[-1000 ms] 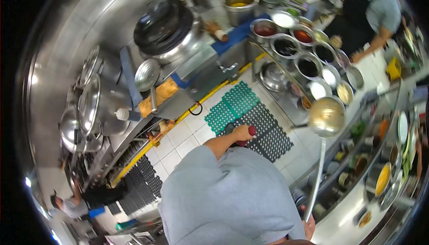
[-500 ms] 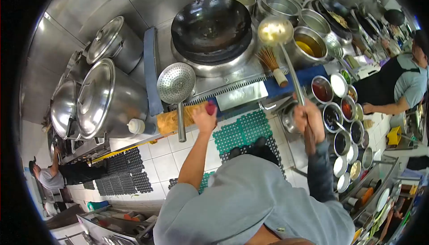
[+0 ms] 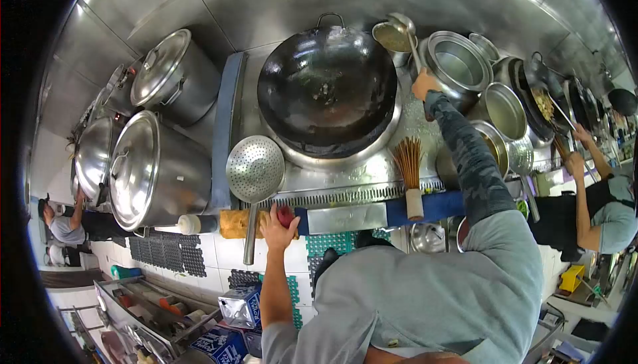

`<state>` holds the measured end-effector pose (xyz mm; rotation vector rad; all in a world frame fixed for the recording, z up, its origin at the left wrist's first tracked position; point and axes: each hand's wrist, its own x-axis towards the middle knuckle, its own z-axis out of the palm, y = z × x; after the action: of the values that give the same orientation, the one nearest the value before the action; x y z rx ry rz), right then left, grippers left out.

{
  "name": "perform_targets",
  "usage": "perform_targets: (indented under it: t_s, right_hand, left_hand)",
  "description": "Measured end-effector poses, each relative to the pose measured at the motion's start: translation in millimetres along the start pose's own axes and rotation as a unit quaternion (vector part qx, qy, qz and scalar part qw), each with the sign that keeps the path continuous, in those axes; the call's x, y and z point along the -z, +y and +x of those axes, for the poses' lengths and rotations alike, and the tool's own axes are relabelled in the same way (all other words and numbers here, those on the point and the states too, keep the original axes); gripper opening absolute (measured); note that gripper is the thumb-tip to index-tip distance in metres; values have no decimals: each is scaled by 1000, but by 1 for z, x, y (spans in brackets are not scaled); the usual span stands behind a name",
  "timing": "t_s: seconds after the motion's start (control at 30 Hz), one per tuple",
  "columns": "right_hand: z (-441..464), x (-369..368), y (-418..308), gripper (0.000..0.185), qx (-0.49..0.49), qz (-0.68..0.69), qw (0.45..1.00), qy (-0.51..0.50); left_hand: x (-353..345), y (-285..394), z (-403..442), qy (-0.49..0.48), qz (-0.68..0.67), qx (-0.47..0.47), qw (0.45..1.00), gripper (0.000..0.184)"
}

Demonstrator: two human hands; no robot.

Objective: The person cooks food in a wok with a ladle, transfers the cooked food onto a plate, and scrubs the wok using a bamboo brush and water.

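Steel wall (image 3: 239,5) behind, steel worktop (image 3: 415,117) below it, a big dark wok (image 3: 325,91) in the middle. Worker's right hand (image 3: 425,85), at the end of a patterned sleeve (image 3: 465,145), is wrapped round the handle of a long ladle (image 3: 420,58); its bowl is at a small pot (image 3: 391,40) behind the wok, whether dipped in or just above I can't tell. Left hand (image 3: 276,230) is curled on a small red thing (image 3: 285,215) at the front edge, near the handle of a perforated strainer (image 3: 255,168). Red thing possibly cloth, so likely soft and light; any part would do for a grip.

Ladle looks stiff, probably head-heavy when full, metal shaft perhaps slick; best held low, near the wooden end. Tight quarters: wok rim close on one side, stacked pots (image 3: 458,62) on the other. Bamboo brush (image 3: 411,158) stands nearer the front. Most room appears over the wok.
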<state>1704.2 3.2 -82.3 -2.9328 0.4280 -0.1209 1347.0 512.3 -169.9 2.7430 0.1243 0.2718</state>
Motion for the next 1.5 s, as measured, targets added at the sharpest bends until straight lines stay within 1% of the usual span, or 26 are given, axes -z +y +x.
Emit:
perform_targets:
  t_s: [0.03, 0.07, 0.1, 0.13, 0.17, 0.2, 0.27, 0.37, 0.43, 0.5, 0.53, 0.6, 0.63, 0.67, 0.8, 0.9, 1.0, 1.07, 1.13, 1.17, 1.2, 1.23, 1.3, 1.4, 1.43, 1.5]
  right_hand:
    - [20, 12, 3, 32, 32, 166, 979, -115]
    - [50, 18, 19, 29, 61, 325, 916, -228]
    - [57, 17, 26, 27, 105, 331, 906, -241]
    - [65, 16, 33, 25, 148, 339, 894, -253]
    - [53, 9, 34, 25, 208, 198, 943, -166]
    - [39, 5, 36, 24, 260, 50, 961, -72]
    - [53, -44, 38, 25, 78, 94, 986, 118]
    - [69, -29, 52, 26, 97, 160, 982, -10]
    - [56, 1, 52, 28, 101, 166, 979, -64]
    - [45, 28, 43, 31, 108, 172, 972, -115]
    - [53, -41, 59, 24, 154, 155, 970, 109]
    - [58, 7, 46, 25, 60, 268, 955, -114]
    - [54, 24, 44, 25, 6, 319, 921, -225]
    - [62, 2, 53, 38, 152, 122, 980, -45]
    - [6, 43, 50, 72, -22, 44, 999, 23]
    - [-13, 81, 91, 64, -62, -31, 997, 45]
    - [-14, 67, 147, 59, -91, -87, 989, 81]
    - [13, 67, 190, 40, -61, 80, 992, -78]
    - [26, 63, 212, 27, -29, 247, 938, -242]
    - [11, 66, 205, 21, -83, 501, 823, -254]
    - [-16, 78, 189, 17, -130, 713, 644, -244]
    - [-40, 93, 169, 17, -164, 870, 414, -213]
    - [-82, 125, 139, 17, -185, 883, 366, -228]
    - [-143, 159, 98, 18, -185, 914, 266, -244]
    - [-171, 172, 80, 20, -183, 919, 258, -237]
    - [-216, 187, 43, 26, -175, 927, 239, -228]
  left_hand:
    - [6, 9, -1, -1, 27, 6, 1000, 80]
    - [14, 14, -8, 41, -5, -6, 999, 78]
    - [25, 21, -17, 81, -38, -19, 996, 75]
    - [46, 41, -25, 100, -79, 30, 991, 70]
    - [63, 60, -33, 119, -120, 77, 983, 66]
    - [67, 60, -49, 147, -180, 134, 963, 62]
    - [69, 76, -49, 175, -272, 218, 921, 59]
    - [60, 96, -34, 185, -343, 250, 886, 57]
    - [72, 128, -8, 146, -387, 172, 894, 53]
    - [81, 138, 4, 115, -348, 143, 919, 48]
    - [82, 141, 6, 97, -328, 130, 931, 46]
    - [59, 136, 16, 103, -436, 137, 883, 44]
    - [53, 133, 18, 100, -487, 140, 856, 42]
    - [58, 141, 25, 67, -478, 158, 862, 41]
    - [57, 157, 46, 43, -387, 67, 918, 44]
    - [62, 160, 59, 51, -305, -6, 951, 47]
    - [63, 157, 76, 92, -190, -96, 973, 51]
    - [59, 161, 96, 124, -139, -142, 972, 48]
    - [55, 167, 120, 140, -101, -194, 966, 42]
    - [48, 173, 133, 141, -93, -225, 960, 38]
    - [40, 178, 143, 143, -87, -256, 952, 33]
    - [27, 177, 150, 115, -93, -273, 950, 27]
    - [-2, 170, 156, 54, -104, -308, 944, 14]
    - [-17, 163, 168, 74, -129, -308, 940, 6]
    - [-23, 162, 174, 93, -133, -306, 938, 6]
    - [-29, 158, 184, 53, -98, -289, 951, 8]
